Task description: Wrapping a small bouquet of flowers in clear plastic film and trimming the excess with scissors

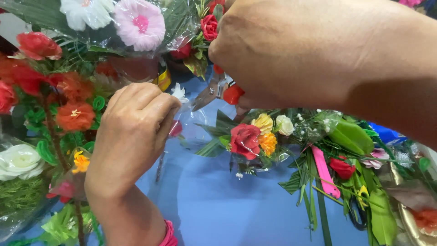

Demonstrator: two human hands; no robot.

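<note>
A left hand (134, 132) pinches a small white artificial flower (179, 93) above a blue table (218, 205). Just beside it, the right hand (282, 50) grips red-handled metal scissors (218, 91), blades pointing at the flower. Cellophane-wrapped bouquets (255, 136) lie around.

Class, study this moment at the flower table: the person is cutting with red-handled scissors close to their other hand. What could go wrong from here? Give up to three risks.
1. The scissors in the right hand point towards the left hand, which pinches a small white flower just beyond the blade tips: the fingers could be nicked.
2. Clear plastic wrap lies around the cutting spot and might get snipped.
3. The right forearm hangs over the wrapped bouquet and could crush it.
</note>
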